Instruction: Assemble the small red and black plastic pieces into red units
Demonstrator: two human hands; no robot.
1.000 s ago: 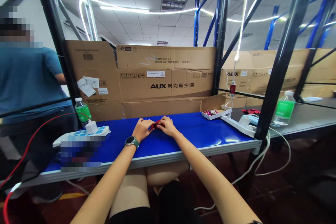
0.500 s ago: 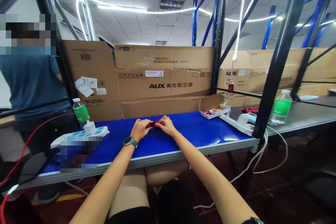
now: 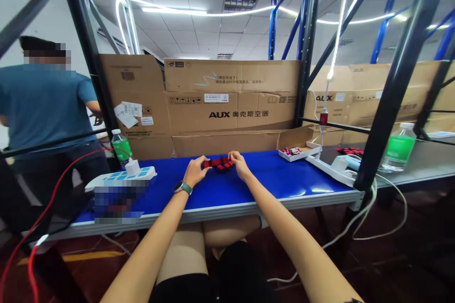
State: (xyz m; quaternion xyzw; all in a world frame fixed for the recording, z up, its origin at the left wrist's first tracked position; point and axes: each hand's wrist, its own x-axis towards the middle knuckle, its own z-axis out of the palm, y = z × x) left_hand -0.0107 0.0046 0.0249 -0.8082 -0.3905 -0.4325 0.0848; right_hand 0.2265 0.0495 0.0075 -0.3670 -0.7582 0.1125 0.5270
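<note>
Over the blue tabletop, my two hands hold a red and black strip of small blocks between them. My left hand, with a watch at its wrist, pinches the strip's left end between thumb and fingers. At the other end, the fingertips of my right hand close on the upper right part. Between the hands the strip spreads into an uneven, blocky shape. Its exact kind is too small to make out.
A white power strip with a plugged-in charger and a bottle stand at left. To the right are an open carton of small pink items, another power strip and a rack post. Behind the left post stands a person.
The red and black strip, earlier compact and mostly covered by my fingers, now stretches wider. My right hand has moved to its far end. The view has shifted slightly left.
</note>
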